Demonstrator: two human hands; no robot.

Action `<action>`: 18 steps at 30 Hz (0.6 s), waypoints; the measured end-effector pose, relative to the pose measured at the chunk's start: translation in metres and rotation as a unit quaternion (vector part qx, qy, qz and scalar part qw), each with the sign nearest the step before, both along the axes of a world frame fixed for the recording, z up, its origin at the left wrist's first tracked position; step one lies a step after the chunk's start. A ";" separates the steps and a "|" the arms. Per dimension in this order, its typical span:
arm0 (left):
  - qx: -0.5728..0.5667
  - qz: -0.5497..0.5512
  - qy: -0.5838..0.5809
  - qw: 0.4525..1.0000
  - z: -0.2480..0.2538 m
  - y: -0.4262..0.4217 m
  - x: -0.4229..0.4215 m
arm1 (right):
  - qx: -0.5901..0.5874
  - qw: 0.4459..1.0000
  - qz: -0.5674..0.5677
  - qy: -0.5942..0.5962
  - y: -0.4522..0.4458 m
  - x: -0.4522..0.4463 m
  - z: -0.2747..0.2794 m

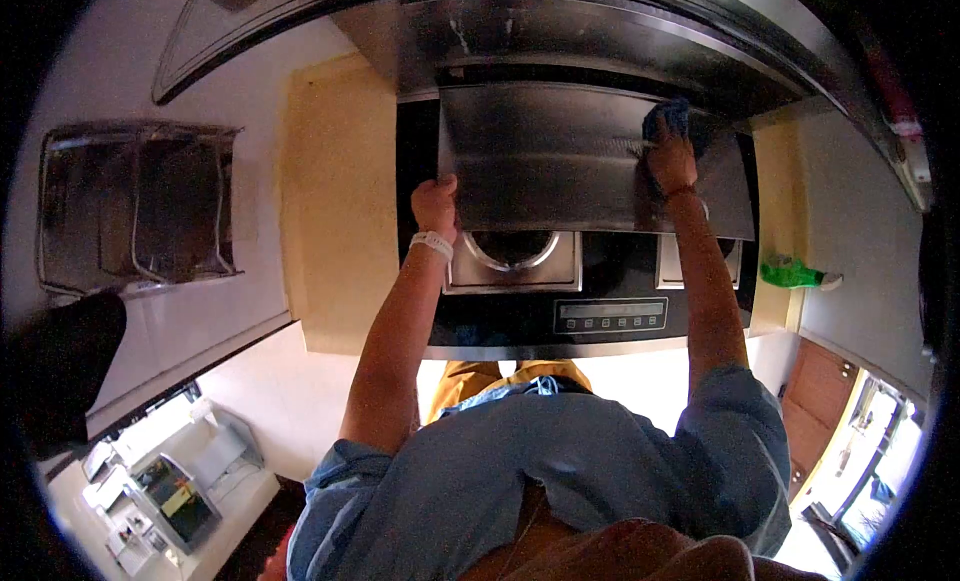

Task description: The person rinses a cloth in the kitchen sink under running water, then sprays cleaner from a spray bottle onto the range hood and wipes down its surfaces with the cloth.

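A wide, dark metal panel hangs in front of me, apparently part of the range hood. My left hand grips its left edge, fingers curled behind it and a pale band round the wrist. Near the panel's upper right, my right hand presses a dark blue cloth against the surface. Below the panel is a black cooktop, with a burner partly hidden on the left and another hidden mostly by the panel and my right arm.
A control strip with several buttons lies at the cooktop's front. To its right, a green bottle lies on the counter. A metal rack stands at far left, and the hood overhangs the top of the view.
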State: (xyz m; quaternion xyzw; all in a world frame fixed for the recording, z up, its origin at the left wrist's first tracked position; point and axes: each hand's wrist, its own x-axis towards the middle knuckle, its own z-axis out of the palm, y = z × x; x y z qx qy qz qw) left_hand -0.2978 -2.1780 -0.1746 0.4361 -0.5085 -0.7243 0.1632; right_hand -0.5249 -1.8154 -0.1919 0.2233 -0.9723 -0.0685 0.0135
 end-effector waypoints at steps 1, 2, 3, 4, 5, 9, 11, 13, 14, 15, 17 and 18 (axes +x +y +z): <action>-0.009 -0.011 -0.006 1.000 -0.004 -0.002 0.000 | -0.053 0.998 -0.030 -0.012 -0.026 -0.003 0.008; -0.016 -0.021 -0.013 1.000 -0.007 -0.002 0.001 | -0.105 0.992 -0.060 -0.025 -0.056 0.000 0.020; -0.017 -0.014 -0.014 1.000 -0.006 -0.004 0.001 | -0.186 0.980 -0.012 -0.070 -0.090 0.020 0.033; 0.005 -0.021 -0.023 1.000 -0.003 -0.004 -0.001 | -0.265 0.957 0.035 -0.116 -0.123 0.046 0.044; 0.030 -0.028 -0.032 0.999 -0.001 -0.004 0.000 | -0.196 0.964 0.158 -0.091 -0.148 0.065 0.039; -0.073 -0.082 -0.049 0.993 -0.020 -0.008 -0.001 | -0.162 0.948 0.264 -0.072 -0.204 0.160 0.072; 0.010 -0.011 -0.001 1.000 -0.008 0.001 0.000 | -0.187 0.931 0.300 -0.093 -0.211 0.158 0.056; 0.014 -0.015 -0.042 0.999 -0.018 -0.004 -0.003 | -0.163 0.967 0.183 -0.064 -0.215 0.111 0.026; 0.016 -0.027 -0.080 0.996 -0.023 -0.005 -0.001 | -0.152 0.969 0.190 -0.050 -0.219 0.080 -0.001; -0.119 -0.073 -0.061 0.988 -0.027 -0.003 0.001 | -0.148 0.969 0.196 -0.042 -0.226 0.070 -0.013; -0.073 -0.022 -0.062 0.995 -0.025 -0.001 -0.003 | -0.139 0.969 0.201 -0.043 -0.240 0.065 -0.020; 0.114 0.057 -0.072 0.989 -0.021 -0.001 -0.008 | -0.135 0.970 0.198 -0.051 -0.247 0.069 -0.014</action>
